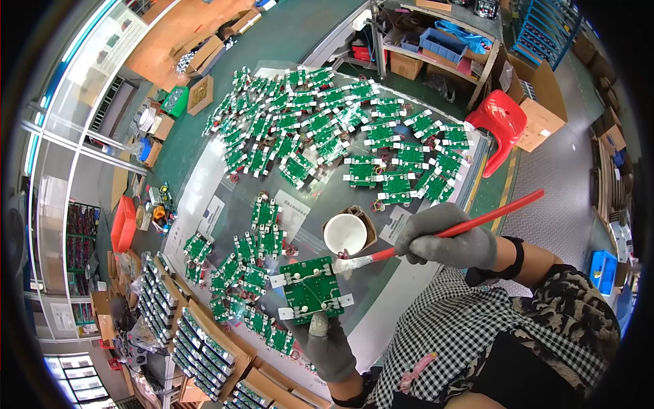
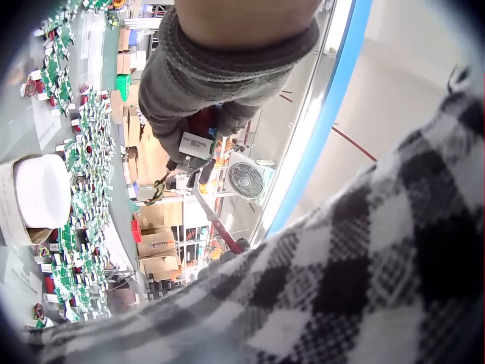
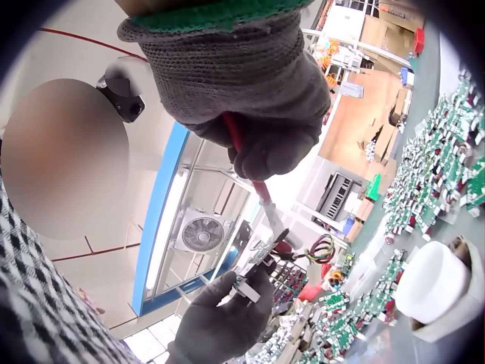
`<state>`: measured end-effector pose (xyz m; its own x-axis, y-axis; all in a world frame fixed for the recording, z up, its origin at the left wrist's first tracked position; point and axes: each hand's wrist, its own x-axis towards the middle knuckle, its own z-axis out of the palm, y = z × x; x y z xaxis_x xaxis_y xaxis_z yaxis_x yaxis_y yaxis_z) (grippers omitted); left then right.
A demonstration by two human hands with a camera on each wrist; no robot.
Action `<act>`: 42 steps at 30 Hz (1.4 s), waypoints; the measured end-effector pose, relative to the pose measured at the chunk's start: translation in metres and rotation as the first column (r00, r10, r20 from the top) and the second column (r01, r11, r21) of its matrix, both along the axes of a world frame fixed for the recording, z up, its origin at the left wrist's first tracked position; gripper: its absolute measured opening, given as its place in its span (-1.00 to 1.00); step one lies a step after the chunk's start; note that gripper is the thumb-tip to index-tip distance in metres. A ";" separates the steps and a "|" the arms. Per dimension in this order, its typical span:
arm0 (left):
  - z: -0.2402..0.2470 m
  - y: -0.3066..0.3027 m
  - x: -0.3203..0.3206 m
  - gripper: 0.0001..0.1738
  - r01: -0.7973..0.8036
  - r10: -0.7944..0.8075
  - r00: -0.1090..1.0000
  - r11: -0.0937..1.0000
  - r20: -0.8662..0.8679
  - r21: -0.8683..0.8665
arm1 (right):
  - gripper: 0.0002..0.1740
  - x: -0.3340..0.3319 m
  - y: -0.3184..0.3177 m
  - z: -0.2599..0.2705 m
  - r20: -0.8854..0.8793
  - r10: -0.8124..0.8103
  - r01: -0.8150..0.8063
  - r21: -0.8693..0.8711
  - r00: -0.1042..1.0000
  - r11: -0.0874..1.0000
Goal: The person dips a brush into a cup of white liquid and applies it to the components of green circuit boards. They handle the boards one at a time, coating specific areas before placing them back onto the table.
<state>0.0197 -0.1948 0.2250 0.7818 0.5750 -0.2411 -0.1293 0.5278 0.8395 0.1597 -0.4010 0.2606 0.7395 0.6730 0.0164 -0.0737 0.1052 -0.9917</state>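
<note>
My gloved left hand (image 1: 330,349) grips a green circuit board (image 1: 308,292) by its near edge, thumb on top, with metal tabs sticking out at the corners. In my gloved right hand (image 1: 449,235) is a brush with a red handle (image 1: 501,210), and its pale bristles (image 1: 347,264) meet the board's far right corner. A white cup (image 1: 345,234) stands just beyond the brush tip, inside a brown cardboard holder. The right wrist view shows the board edge-on, with a loop of coloured wires (image 3: 322,249) hanging from it.
Many similar boards (image 1: 320,126) cover the table's far side, and a smaller cluster (image 1: 248,273) lies at its left. A red stool (image 1: 501,123) stands off the right edge. Racks of boards (image 1: 197,351) line the near left. A shelf with a blue bin (image 1: 443,44) is behind.
</note>
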 end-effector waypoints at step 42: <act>-0.228 -0.003 0.029 -0.78 0.275 -0.239 0.820 0.961 -0.520 -0.008 | -0.73 0.007 -0.073 -0.028 -0.089 -0.522 0.514 -0.101 0.848 0.852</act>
<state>0.0488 -0.1981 -0.0034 0.6777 0.3990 -0.6177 0.4608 0.4242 0.7796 0.1669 -0.4743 0.2327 0.9752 0.1877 -0.1169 -0.1354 0.0886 -0.9868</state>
